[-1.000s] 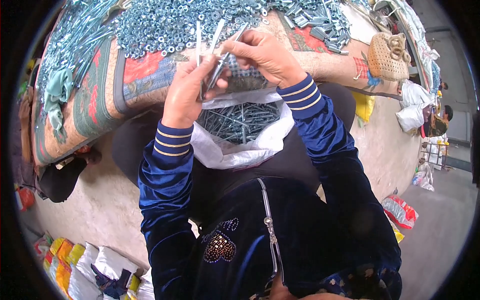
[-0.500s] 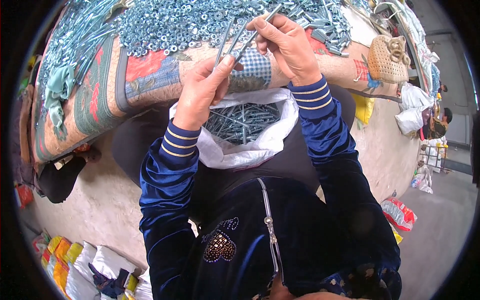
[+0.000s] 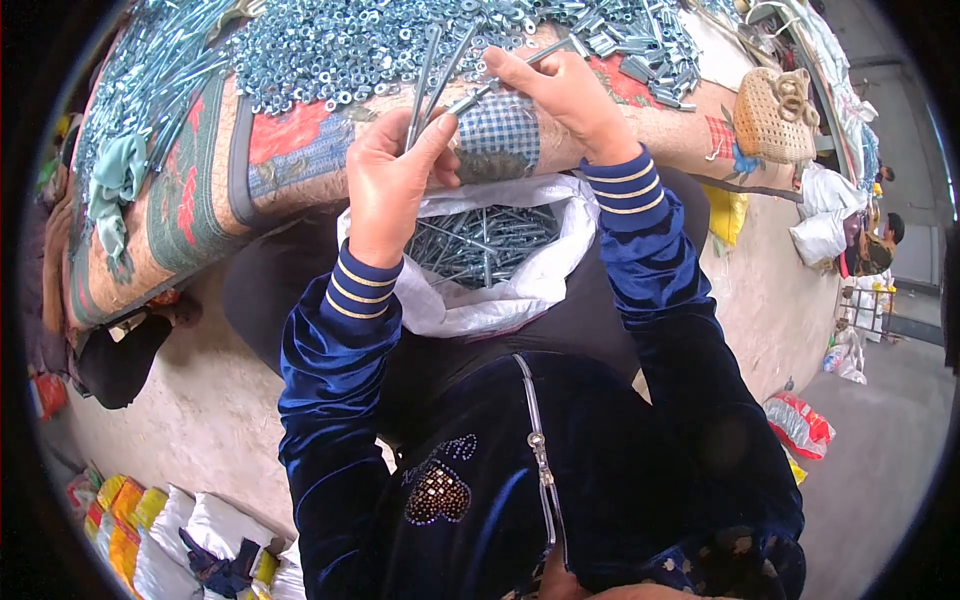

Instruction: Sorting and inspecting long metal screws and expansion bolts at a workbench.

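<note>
My left hand is closed around a few slim metal bolts, which fan up and away from its fingers. Another bolt, with a thicker sleeve-like part near its lower end, slants from the left fingertips toward my right hand. The right hand pinches its upper part between thumb and fingers, which partly hide it. Below the hands, an open white woven sack sits at my lap, holding many assembled-looking bolts.
Nuts and washers are heaped across the cloth-covered table. Long bolts lie left, metal sleeves right. A teal cloth hangs at left; a woven basket is at right. Filled sacks lie on the floor.
Both hands have shifted slightly left. The bolt between them is tilted flatter, and the right thumb has come lower. The bolts in the left hand stand more upright and moved left.
</note>
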`<state>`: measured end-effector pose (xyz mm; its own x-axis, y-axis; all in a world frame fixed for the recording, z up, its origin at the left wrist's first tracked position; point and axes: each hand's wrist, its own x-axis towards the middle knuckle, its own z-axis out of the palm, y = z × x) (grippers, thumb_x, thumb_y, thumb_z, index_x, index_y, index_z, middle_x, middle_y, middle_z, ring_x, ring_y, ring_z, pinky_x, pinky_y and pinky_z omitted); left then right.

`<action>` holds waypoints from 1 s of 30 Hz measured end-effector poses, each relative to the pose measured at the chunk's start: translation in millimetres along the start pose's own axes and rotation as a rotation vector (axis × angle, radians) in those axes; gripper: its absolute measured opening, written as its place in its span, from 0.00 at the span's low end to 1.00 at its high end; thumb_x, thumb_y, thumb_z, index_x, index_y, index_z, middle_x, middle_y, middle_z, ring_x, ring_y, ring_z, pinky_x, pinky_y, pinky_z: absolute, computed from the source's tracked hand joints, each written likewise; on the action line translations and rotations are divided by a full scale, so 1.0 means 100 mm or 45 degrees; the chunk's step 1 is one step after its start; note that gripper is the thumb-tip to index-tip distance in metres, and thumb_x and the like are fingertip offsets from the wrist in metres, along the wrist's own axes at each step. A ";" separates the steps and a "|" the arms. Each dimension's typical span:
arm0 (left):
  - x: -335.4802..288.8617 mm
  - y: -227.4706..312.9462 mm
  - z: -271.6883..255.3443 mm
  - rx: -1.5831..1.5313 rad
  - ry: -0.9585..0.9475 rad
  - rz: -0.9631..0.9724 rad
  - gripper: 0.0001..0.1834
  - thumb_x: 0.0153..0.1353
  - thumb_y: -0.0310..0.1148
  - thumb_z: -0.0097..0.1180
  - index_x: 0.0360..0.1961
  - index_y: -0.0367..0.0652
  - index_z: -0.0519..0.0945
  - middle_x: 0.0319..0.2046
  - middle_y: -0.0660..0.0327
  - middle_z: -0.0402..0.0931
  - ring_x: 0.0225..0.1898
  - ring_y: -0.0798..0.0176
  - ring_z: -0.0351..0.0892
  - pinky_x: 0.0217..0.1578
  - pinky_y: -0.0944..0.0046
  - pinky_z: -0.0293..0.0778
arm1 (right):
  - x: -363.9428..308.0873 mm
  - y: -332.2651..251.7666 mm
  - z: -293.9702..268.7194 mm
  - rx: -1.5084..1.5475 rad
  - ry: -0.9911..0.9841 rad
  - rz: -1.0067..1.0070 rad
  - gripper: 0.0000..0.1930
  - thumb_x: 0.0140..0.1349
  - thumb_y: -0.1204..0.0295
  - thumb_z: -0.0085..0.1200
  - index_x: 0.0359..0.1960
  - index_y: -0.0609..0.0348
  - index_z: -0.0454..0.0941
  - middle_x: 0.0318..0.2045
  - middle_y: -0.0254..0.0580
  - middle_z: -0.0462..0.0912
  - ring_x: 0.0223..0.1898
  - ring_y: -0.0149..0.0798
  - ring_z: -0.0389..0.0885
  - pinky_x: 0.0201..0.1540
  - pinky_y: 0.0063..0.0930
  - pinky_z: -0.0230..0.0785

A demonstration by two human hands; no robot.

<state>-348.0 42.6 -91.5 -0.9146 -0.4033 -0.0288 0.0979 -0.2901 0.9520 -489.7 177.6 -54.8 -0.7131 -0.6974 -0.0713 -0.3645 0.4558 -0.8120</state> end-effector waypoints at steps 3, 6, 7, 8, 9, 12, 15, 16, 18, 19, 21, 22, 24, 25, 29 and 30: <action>0.02 -0.05 -0.01 -0.041 -0.026 0.011 0.11 0.59 0.31 0.60 0.38 0.33 0.78 0.21 0.62 0.76 0.19 0.72 0.75 0.21 0.73 0.72 | 0.02 0.00 0.14 1.030 0.234 -0.230 0.22 0.62 0.55 0.54 0.34 0.68 0.82 0.20 0.33 0.77 0.26 0.24 0.75 0.28 0.18 0.64; 0.00 0.03 0.02 0.051 0.025 0.022 0.11 0.59 0.31 0.60 0.37 0.33 0.78 0.21 0.61 0.76 0.19 0.71 0.75 0.21 0.73 0.72 | 0.01 0.16 -0.12 0.233 -0.047 0.099 0.20 0.64 0.59 0.52 0.42 0.67 0.79 0.29 0.39 0.81 0.33 0.26 0.78 0.36 0.17 0.66; 0.00 0.02 0.00 0.055 0.031 0.021 0.11 0.59 0.31 0.60 0.37 0.33 0.78 0.21 0.61 0.76 0.19 0.71 0.75 0.21 0.73 0.72 | -0.01 0.10 -0.08 0.117 0.043 0.108 0.18 0.64 0.59 0.52 0.35 0.66 0.81 0.24 0.37 0.80 0.28 0.24 0.76 0.32 0.16 0.66; 0.01 -0.02 0.00 0.005 0.001 0.020 0.11 0.59 0.31 0.60 0.37 0.33 0.78 0.21 0.61 0.76 0.19 0.71 0.75 0.21 0.73 0.73 | 0.02 0.06 0.04 0.119 0.044 0.108 0.18 0.64 0.59 0.52 0.35 0.66 0.81 0.24 0.37 0.80 0.28 0.24 0.76 0.32 0.16 0.66; 0.02 -0.04 0.00 -0.045 -0.029 0.020 0.11 0.59 0.31 0.59 0.36 0.33 0.78 0.21 0.61 0.76 0.19 0.71 0.75 0.21 0.73 0.73 | 0.09 0.01 0.21 0.488 0.347 -0.139 0.19 0.63 0.58 0.53 0.30 0.66 0.81 0.18 0.33 0.77 0.23 0.23 0.72 0.27 0.17 0.63; -0.02 0.01 0.01 0.002 0.017 0.006 0.10 0.59 0.31 0.59 0.36 0.33 0.78 0.20 0.61 0.76 0.19 0.71 0.75 0.22 0.73 0.73 | 0.08 0.16 0.06 0.702 0.364 -0.313 0.19 0.62 0.58 0.54 0.27 0.65 0.82 0.16 0.31 0.76 0.20 0.23 0.71 0.26 0.18 0.63; 0.00 0.00 -0.01 0.038 -0.015 0.024 0.10 0.59 0.30 0.59 0.36 0.33 0.78 0.20 0.62 0.76 0.19 0.71 0.75 0.21 0.73 0.73 | 0.03 0.20 0.01 0.475 0.155 -0.277 0.18 0.63 0.59 0.54 0.32 0.65 0.82 0.23 0.35 0.80 0.25 0.24 0.75 0.30 0.19 0.66; 0.00 -0.01 -0.01 0.039 -0.012 0.024 0.10 0.59 0.30 0.59 0.36 0.33 0.78 0.20 0.62 0.76 0.19 0.71 0.75 0.21 0.73 0.73 | 0.01 0.18 0.04 0.405 0.230 -0.318 0.16 0.63 0.60 0.54 0.34 0.65 0.82 0.26 0.36 0.81 0.27 0.24 0.75 0.31 0.18 0.67; 0.01 -0.04 -0.02 0.064 -0.022 0.041 0.10 0.60 0.31 0.59 0.36 0.33 0.78 0.20 0.61 0.76 0.19 0.71 0.75 0.21 0.73 0.72 | 0.01 0.17 0.07 0.336 0.303 -0.361 0.15 0.64 0.61 0.53 0.36 0.64 0.82 0.29 0.37 0.82 0.30 0.23 0.76 0.32 0.18 0.67; 0.00 -0.04 -0.01 0.063 -0.026 0.041 0.10 0.60 0.31 0.59 0.36 0.33 0.78 0.20 0.61 0.76 0.19 0.71 0.75 0.21 0.73 0.72 | 0.02 0.16 0.06 0.576 0.180 -0.359 0.16 0.63 0.61 0.54 0.36 0.64 0.82 0.29 0.37 0.82 0.30 0.23 0.76 0.32 0.18 0.67; -0.01 -0.02 0.02 0.028 -0.015 0.038 0.10 0.60 0.31 0.58 0.34 0.33 0.78 0.20 0.61 0.76 0.19 0.72 0.75 0.21 0.73 0.72 | 0.02 0.19 0.00 0.559 0.116 -0.122 0.16 0.63 0.60 0.54 0.36 0.64 0.81 0.32 0.39 0.83 0.33 0.26 0.78 0.36 0.20 0.69; 0.00 -0.02 -0.01 0.030 -0.008 0.039 0.10 0.60 0.31 0.58 0.34 0.33 0.78 0.20 0.61 0.76 0.19 0.72 0.75 0.21 0.73 0.72 | 0.00 0.14 0.00 0.561 0.109 -0.124 0.16 0.63 0.60 0.54 0.36 0.64 0.81 0.32 0.39 0.83 0.33 0.26 0.78 0.36 0.20 0.69; 0.00 -0.02 -0.04 0.026 -0.016 0.020 0.10 0.60 0.31 0.58 0.33 0.33 0.77 0.21 0.61 0.76 0.19 0.72 0.74 0.21 0.72 0.72 | -0.07 -0.04 -0.02 -0.059 0.171 0.015 0.15 0.65 0.63 0.52 0.36 0.64 0.82 0.33 0.40 0.83 0.32 0.26 0.78 0.35 0.19 0.69; 0.00 -0.03 -0.02 0.024 -0.024 0.021 0.10 0.60 0.31 0.58 0.33 0.33 0.77 0.21 0.61 0.76 0.19 0.72 0.74 0.21 0.72 0.72 | -0.01 0.02 0.10 0.265 0.343 -0.465 0.14 0.64 0.64 0.53 0.38 0.64 0.81 0.34 0.41 0.83 0.30 0.25 0.78 0.34 0.17 0.68; -0.01 -0.01 0.03 0.102 -0.003 0.034 0.09 0.60 0.32 0.58 0.32 0.34 0.77 0.18 0.63 0.74 0.19 0.73 0.73 0.20 0.73 0.70 | -0.04 0.13 0.05 0.632 0.030 -0.258 0.16 0.60 0.65 0.59 0.44 0.66 0.77 0.30 0.36 0.81 0.28 0.22 0.75 0.33 0.17 0.68; -0.02 0.00 0.04 0.192 0.014 0.056 0.09 0.60 0.32 0.58 0.31 0.35 0.78 0.17 0.64 0.74 0.19 0.74 0.73 0.20 0.73 0.70 | -0.06 0.14 0.09 0.626 0.033 -0.260 0.16 0.60 0.65 0.59 0.44 0.66 0.77 0.30 0.36 0.81 0.28 0.22 0.75 0.33 0.17 0.68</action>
<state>-347.4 47.2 -90.5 -0.9063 -0.4224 0.0113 0.0771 -0.1389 0.9873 -485.1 183.3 -70.4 -0.6742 -0.7278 0.1258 -0.1779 -0.0053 -0.9840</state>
